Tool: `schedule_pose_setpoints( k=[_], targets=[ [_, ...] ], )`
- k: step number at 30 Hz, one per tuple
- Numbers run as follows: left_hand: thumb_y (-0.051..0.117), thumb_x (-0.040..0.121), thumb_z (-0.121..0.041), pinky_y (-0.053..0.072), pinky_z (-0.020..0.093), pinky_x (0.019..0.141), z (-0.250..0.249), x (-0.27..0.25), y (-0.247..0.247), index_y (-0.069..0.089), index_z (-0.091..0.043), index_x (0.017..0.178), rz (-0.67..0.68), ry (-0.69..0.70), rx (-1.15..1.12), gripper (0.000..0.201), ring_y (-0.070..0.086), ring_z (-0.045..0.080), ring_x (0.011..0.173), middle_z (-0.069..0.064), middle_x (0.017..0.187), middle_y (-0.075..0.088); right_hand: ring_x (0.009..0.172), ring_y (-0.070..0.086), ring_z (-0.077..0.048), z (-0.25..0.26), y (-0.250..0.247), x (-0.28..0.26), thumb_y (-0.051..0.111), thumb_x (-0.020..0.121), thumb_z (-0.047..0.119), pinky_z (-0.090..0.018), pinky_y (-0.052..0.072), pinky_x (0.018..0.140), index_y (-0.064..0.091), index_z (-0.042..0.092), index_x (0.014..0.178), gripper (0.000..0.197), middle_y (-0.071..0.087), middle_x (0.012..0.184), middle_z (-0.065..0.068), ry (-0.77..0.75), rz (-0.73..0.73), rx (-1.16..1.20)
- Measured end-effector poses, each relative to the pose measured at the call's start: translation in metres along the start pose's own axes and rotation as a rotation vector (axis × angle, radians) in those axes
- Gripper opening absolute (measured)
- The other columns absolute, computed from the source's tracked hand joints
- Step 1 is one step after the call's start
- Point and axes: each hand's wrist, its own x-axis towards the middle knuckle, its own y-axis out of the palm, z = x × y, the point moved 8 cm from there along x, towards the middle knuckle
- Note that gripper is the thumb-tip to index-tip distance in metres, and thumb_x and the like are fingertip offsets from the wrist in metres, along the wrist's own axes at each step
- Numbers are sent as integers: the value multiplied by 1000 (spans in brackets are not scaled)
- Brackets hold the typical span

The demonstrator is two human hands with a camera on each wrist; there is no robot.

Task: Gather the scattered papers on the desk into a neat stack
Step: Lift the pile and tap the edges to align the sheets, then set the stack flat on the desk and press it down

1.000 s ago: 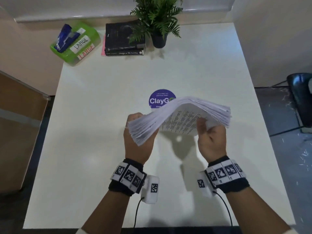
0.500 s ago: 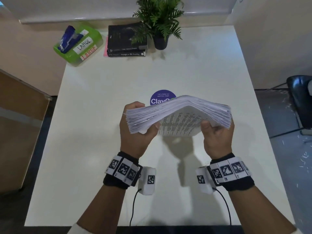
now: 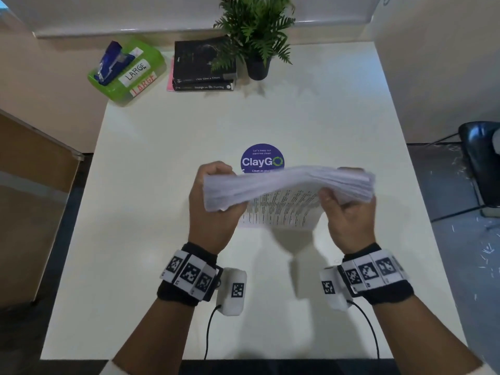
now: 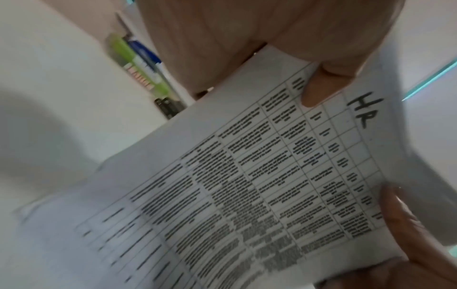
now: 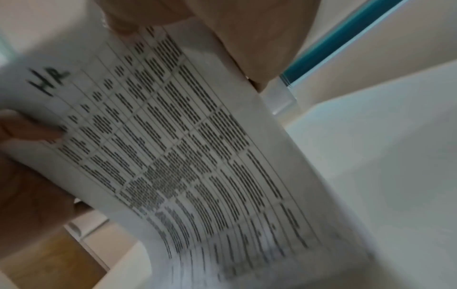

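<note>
A thick stack of white papers [image 3: 286, 185] stands on its long edge near the middle of the white desk [image 3: 135, 212], its bottom edge touching or just above the desk. My left hand [image 3: 213, 201] grips its left end and my right hand [image 3: 349, 209] grips its right end, fingers curled over the top. The sheet facing me carries a printed table [image 3: 281, 212]. In the left wrist view that sheet [image 4: 247, 185] shows a handwritten "HR", with a thumb pressed on it. The right wrist view shows the same printed sheet [image 5: 185, 146], blurred at its lower end.
At the back of the desk stand a green box [image 3: 130, 74] labelled "LARGE", two dark books [image 3: 203, 66] and a potted plant [image 3: 257, 31]. A round purple ClayGo sticker [image 3: 262, 156] lies just behind the stack. A black chair [image 3: 481, 158] stands to the right.
The stack has turned from a slant, left end low, to level and has come down toward the desk. Both hands kept their grip on its ends.
</note>
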Motion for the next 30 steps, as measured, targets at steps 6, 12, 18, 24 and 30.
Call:
schedule_pose_setpoints(
  k=[6, 12, 18, 24, 30],
  targets=[
    [67, 78, 8, 56, 31, 74, 29, 6, 8, 58, 2, 99, -57, -101, 82, 24, 59, 14, 77, 5, 85, 60, 87, 66, 1, -23, 8, 5, 67, 88, 47, -15, 50, 75, 65, 11, 107, 41, 69, 93, 19, 88, -32, -41],
    [67, 86, -12, 45, 6, 63, 31, 42, 7, 50, -21, 114, -142, -310, 85, 34, 61, -13, 76, -17, 97, 63, 77, 64, 7, -30, 20, 42, 56, 101, 26, -17, 54, 67, 48, 21, 117, 19, 65, 98, 12, 250, 59, -247],
    [57, 93, -26, 40, 29, 84, 105, 47, 22, 28, -12, 143, 97, -735, 347, 59, 52, 24, 99, 4, 128, 53, 98, 61, -25, -103, 37, 49, 52, 102, 24, -32, 48, 79, 46, 11, 128, 30, 61, 114, -7, 647, 263, -539],
    [51, 94, -25, 44, 33, 87, 137, 49, 26, 21, -13, 150, 101, -789, 502, 65, 56, 36, 119, 15, 140, 51, 94, 55, -25, -142, 47, 46, 50, 100, 18, -29, 43, 79, 47, 6, 130, 33, 60, 124, -15, 724, 230, -630],
    [59, 85, -45, 34, 50, 109, 144, 49, 17, -4, -26, 155, 171, -741, 725, 96, 37, 45, 133, 21, 145, 40, 129, 48, -36, -147, 44, 50, 63, 92, 38, -41, 44, 105, 36, 7, 146, 68, 46, 140, -18, 690, 250, -751]
  ],
)
